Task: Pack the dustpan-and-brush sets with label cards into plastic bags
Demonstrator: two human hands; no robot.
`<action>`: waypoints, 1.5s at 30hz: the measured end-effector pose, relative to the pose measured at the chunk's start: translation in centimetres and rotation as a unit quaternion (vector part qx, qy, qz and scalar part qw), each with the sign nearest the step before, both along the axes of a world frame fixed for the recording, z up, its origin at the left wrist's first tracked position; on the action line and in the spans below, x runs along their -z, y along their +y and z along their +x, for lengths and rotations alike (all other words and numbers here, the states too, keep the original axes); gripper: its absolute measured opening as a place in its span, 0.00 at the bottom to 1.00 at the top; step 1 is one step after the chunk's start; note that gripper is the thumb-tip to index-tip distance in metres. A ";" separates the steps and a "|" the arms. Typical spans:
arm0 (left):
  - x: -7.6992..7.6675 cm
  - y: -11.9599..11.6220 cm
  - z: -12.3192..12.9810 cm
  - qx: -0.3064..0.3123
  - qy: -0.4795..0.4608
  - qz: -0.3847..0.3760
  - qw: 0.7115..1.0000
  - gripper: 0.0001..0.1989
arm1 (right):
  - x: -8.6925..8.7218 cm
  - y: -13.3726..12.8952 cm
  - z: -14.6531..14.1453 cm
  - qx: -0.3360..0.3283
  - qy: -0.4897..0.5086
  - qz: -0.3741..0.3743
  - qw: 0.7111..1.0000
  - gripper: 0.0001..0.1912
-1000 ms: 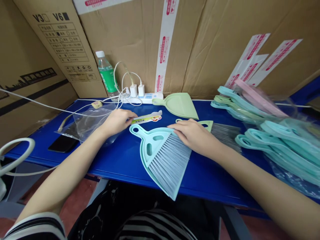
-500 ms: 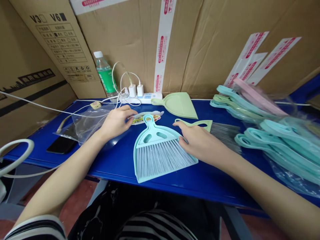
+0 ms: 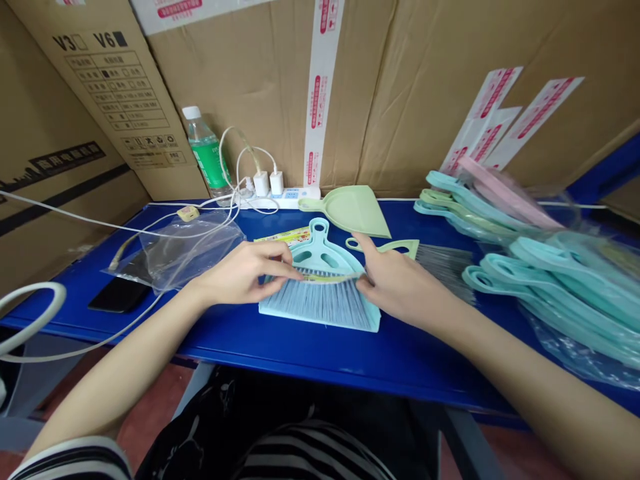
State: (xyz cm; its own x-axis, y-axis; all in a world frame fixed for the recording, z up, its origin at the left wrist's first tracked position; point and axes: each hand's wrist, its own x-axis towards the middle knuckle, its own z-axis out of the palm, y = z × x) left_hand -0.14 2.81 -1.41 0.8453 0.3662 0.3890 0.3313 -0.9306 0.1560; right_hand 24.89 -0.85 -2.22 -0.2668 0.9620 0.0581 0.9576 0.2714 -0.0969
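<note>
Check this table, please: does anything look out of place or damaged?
Nothing looks damaged. One small oddity: the phone lies partly under the clear plastic bag at the left of the table, so it is easy to miss.

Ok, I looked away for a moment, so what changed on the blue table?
The aqua dustpan has turned so its handle points away, and slid left. The left hand and right hand now hold a printed strip across its bristles. The pale green dustpan stayed put.
</note>
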 end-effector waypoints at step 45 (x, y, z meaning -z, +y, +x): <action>0.3 0.5 0.7 -0.042 -0.038 -0.198 0.979 0.10 | -0.2 -0.2 0.6 -0.125 0.256 -0.041 0.958 0.26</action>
State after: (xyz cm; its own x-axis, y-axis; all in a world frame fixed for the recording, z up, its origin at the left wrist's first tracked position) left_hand 0.55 3.29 -1.66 0.7802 0.5677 0.2628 0.3772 -0.7621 0.5263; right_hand 25.48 -1.07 -2.00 -0.4460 0.8786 0.1705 0.6850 0.4577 -0.5668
